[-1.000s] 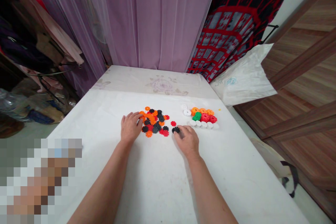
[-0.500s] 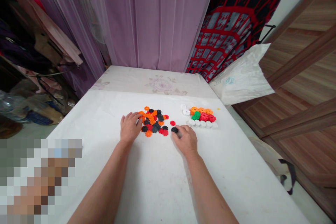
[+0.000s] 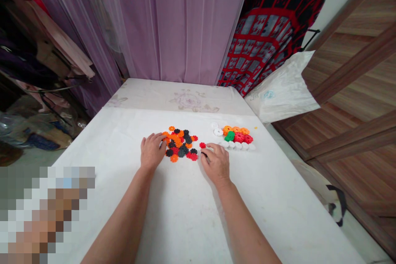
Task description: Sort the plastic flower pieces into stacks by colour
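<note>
A loose pile of orange, black and red notched discs lies on the white table. My left hand rests at the pile's left edge, fingers bent and apart, touching the nearest discs. To the right of the pile, my right hand has its thumb and fingers closed around black discs, mostly hidden by the fingers. Just beyond those fingertips lies a single red disc. Farther right are grouped rows: orange discs, red discs, a green stack and a white row.
White discs lie left of the orange row. The white table has a flowered strip along its far side. A white plastic bag hangs at the right edge, near a wooden door. Purple curtains hang behind.
My right hand's fingers have shifted over the black discs, which show less now. My left hand stays at the pile. The whole view has shifted slightly.
</note>
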{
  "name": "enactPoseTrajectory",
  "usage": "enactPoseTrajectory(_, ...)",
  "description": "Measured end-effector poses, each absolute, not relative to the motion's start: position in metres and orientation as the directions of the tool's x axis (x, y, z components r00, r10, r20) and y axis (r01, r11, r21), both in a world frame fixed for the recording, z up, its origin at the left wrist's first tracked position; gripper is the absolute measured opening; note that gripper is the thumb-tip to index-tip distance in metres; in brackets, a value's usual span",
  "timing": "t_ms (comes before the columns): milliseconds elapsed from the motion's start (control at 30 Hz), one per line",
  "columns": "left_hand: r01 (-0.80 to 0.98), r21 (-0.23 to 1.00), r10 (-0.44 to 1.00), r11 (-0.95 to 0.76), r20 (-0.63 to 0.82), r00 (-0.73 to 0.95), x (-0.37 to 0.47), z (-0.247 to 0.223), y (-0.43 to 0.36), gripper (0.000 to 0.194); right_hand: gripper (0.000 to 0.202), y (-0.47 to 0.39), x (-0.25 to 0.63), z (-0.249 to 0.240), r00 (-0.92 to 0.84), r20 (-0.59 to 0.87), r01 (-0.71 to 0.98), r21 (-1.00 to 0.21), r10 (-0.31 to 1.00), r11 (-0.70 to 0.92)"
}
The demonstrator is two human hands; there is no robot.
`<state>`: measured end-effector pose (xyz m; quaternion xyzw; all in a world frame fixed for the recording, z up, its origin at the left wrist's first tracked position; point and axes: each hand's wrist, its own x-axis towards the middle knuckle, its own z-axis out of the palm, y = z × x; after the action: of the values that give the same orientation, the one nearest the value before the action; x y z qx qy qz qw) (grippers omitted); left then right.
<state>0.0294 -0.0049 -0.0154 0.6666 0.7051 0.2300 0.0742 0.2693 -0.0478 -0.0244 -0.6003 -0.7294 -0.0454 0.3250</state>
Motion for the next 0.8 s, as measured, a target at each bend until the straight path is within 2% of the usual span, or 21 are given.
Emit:
enactPoseTrajectory(133,0.903,0.43,0.973,0.005,0.205,-0.103,0.03,-0.016,-0.005,0.033,0.019,-0.053,0.256,-0.019,-0.154,0.499,0.902,-0.28,0.853,0.327)
enactPoseTrajectory(300,0.901,0.433,0.973,-0.002,0.208,-0.098,0.029,-0.016,-0.005,0.033,0.02,-0.052,0.249,-0.024,-0.174,0.484,0.89,-0.295,0.858,0.347)
enactPoseTrajectory(433,0.899,0.438,0.973,0.002,0.205,-0.102,0.029,-0.016,-0.005,0.032,0.02,-0.044,0.249,-0.024,-0.132,0.442,0.901,-0.321,0.887,0.293)
enactPoseTrajectory(667,0.899,0.437,0.972,0.002,0.21,-0.104,0.029,-0.016,-0.005,0.033,0.028,-0.032,0.246,-0.012,-0.118,0.238,0.953,-0.246,0.964,0.177)
enactPoseTrajectory(800,0.901,0.433,0.971,-0.009,0.22,-0.096,0.029,-0.016,-0.005,0.032,0.021,-0.026,0.241,-0.009,-0.131,0.202,0.952,-0.249,0.971,0.181)
